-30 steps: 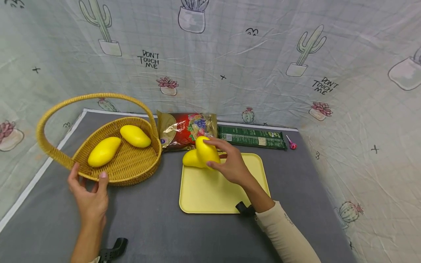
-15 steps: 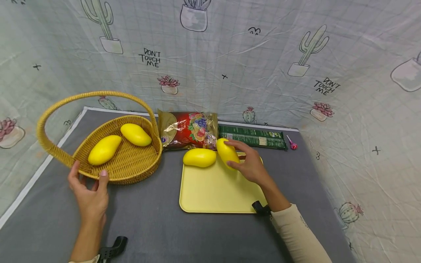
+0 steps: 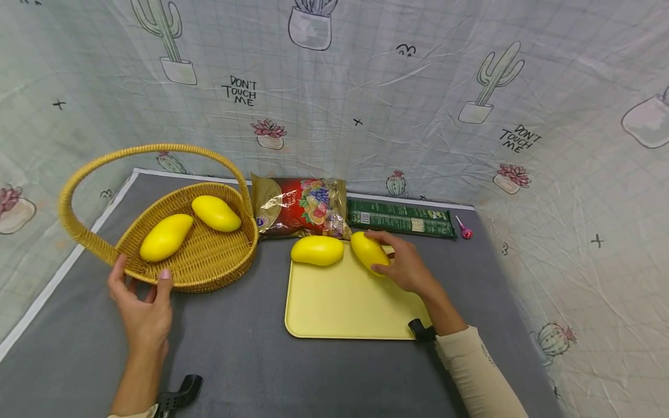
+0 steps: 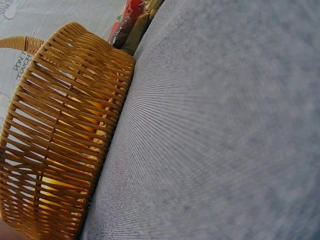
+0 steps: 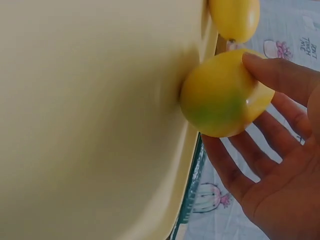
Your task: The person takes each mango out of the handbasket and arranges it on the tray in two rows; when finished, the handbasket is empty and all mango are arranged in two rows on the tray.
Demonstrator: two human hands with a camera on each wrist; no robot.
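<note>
My right hand [image 3: 410, 268] holds a yellow mango [image 3: 367, 251] at the tray's far right side, thumb on the near side and fingers around the far side. Up close in the right wrist view, this mango [image 5: 215, 97] has a green patch and lies right at the tray surface. To its left a second mango [image 3: 317, 251] rests along the far edge of the yellow tray [image 3: 345, 310]. My left hand [image 3: 140, 316] grips the near rim of a wicker basket [image 3: 222, 258] by the handle's base. Inside the basket lie two mangoes, one on the left [image 3: 166, 238] and one farther back [image 3: 216, 213].
Behind the tray lies a red and gold candy bag [image 3: 298, 206], beside a long green packet [image 3: 402, 218]. A lollipop [image 3: 464, 228] is at the back right. The basket's tall handle [image 3: 157, 151] arches over it. A printed cloth hangs behind the grey table [image 3: 235, 360].
My right hand has carried its mango rightward, away from the other one, and lowered it onto the tray's far right area. The left hand has stayed on the basket.
</note>
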